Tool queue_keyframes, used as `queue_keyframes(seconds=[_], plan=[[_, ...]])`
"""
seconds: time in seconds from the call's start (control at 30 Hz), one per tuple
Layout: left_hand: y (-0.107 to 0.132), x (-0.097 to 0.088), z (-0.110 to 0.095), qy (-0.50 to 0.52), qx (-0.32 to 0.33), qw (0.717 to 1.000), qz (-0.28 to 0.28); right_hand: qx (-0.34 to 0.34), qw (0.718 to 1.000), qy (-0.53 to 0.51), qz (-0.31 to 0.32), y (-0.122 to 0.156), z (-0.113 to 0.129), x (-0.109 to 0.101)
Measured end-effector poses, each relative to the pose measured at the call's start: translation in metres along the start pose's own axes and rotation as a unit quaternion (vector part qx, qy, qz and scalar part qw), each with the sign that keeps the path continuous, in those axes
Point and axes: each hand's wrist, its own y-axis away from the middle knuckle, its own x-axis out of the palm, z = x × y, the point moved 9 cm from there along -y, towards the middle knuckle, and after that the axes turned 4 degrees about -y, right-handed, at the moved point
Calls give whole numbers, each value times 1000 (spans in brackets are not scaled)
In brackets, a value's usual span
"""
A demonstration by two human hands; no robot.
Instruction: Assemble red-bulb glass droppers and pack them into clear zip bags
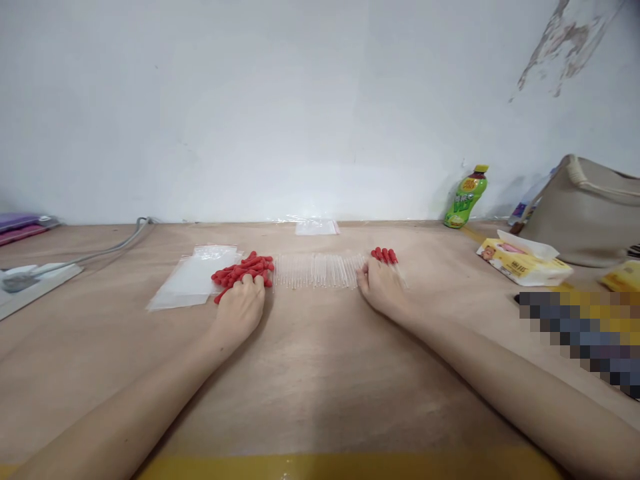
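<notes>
Curled fingers of my left hand point(243, 303) press into the near edge of a heap of red rubber bulbs point(240, 272), closed around a bulb partly hidden by the hand. From that heap, a row of thin clear glass tubes point(320, 270) runs to the right, laid side by side. My right hand point(384, 285) rests at the row's right end, its thumb and fingers pinched at the last tubes. Just beyond that hand lie several glass droppers point(384, 255), tubes with red bulbs on their far ends; the knuckles cover part of them.
Clear zip bags point(187, 280) lie left of the heap, and another bag point(317, 228) is by the wall. To the right stand a green drink bottle point(466, 199), a tissue pack point(523, 260) and a beige bag point(585, 210). A power strip point(45, 280) sits far left.
</notes>
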Motion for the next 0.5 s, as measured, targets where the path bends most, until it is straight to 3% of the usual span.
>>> queue_keyframes(seconds=[0.17, 0.27, 0.33, 0.5], plan=[[3, -6, 0, 6, -3, 1000, 14, -104, 994, -45, 6, 23, 22, 3], [9, -19, -5, 39, -8, 999, -20, -152, 983, -98, -20, 30, 28, -1], [13, -29, -19, 106, 40, 992, -58, -186, 976, -107, -37, 33, 32, -4], [18, -46, -53, 342, 183, 909, -150, -243, 962, -122, -33, 41, 42, -10]])
